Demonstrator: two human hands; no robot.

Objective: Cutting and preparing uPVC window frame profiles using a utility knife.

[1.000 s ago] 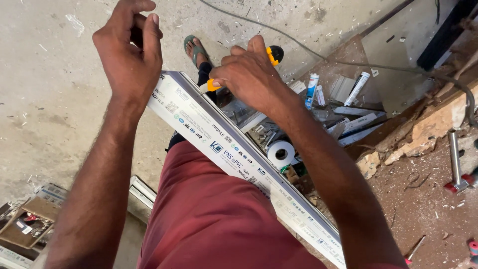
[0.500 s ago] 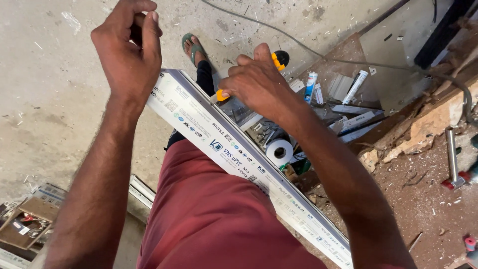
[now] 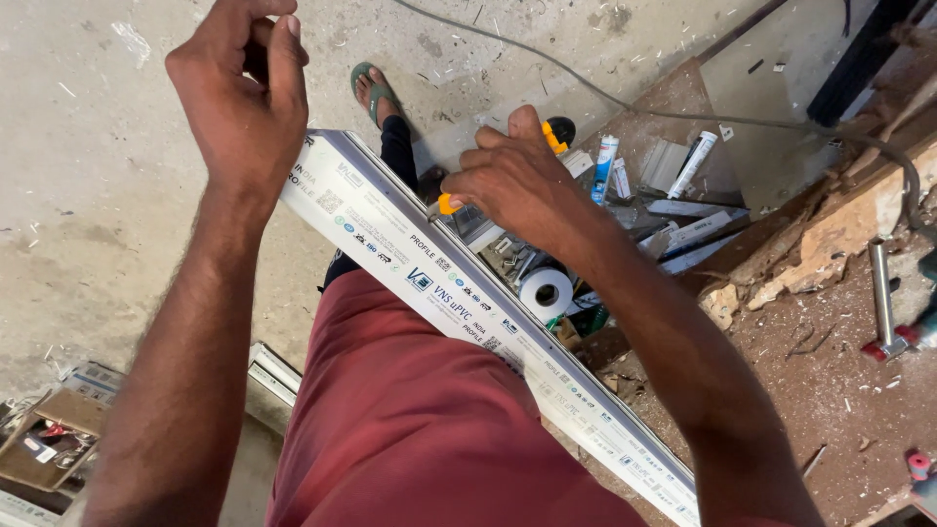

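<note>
A: Where's the long white window profile (image 3: 459,303)?

B: Lying slantwise across the person's lap, over the red shorts (image 3: 410,429). Its lower end is cut off at the picture's bottom edge.

A: And the left hand (image 3: 244,93)?

B: Raised above the profile's upper end, fingers curled together. Something dark shows between them, too hidden to name.

A: The right hand (image 3: 517,181)?

B: Bent down at the profile's far edge, fingers closed on a yellow tool (image 3: 446,204); only its tip shows.

A: What's behind?

B: A white tape roll (image 3: 546,293), sealant tubes (image 3: 695,164) and offcuts on the floor, partly covered by the forearm.
</note>
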